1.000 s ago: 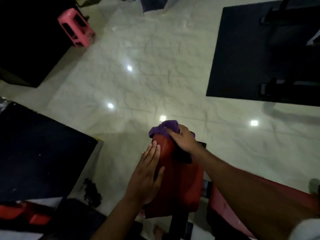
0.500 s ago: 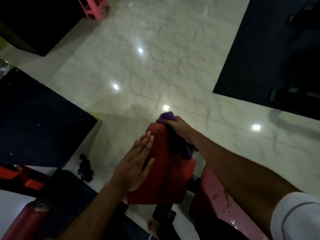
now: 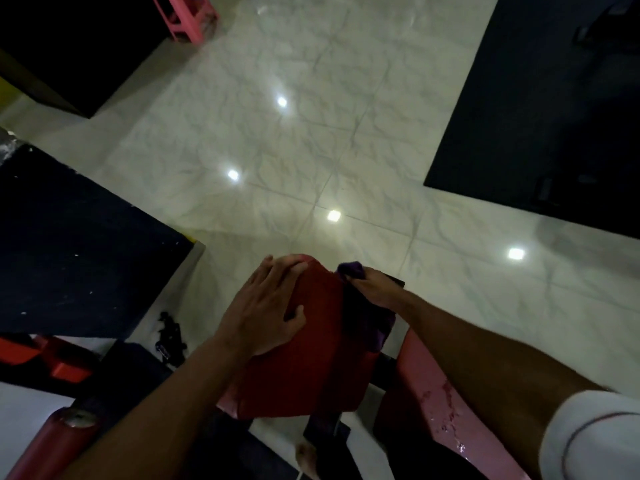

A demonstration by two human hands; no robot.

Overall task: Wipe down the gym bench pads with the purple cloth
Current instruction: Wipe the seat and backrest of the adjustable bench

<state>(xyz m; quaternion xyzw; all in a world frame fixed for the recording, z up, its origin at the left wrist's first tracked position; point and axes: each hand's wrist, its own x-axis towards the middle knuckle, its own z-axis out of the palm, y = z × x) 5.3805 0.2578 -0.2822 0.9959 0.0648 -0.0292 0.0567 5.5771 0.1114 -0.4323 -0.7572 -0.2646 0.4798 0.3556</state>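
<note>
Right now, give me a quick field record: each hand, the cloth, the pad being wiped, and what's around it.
left hand: flat on the red pad, fingers reaching its far top edge
right hand: grips the purple cloth against the pad's right side
purple cloth: bunched, mostly hidden by the hand
red pad: tilted up, dark red
second pad: lower right, wet streaks showing
floor: pale glossy tile with light reflections
pink stool: far top left
</note>
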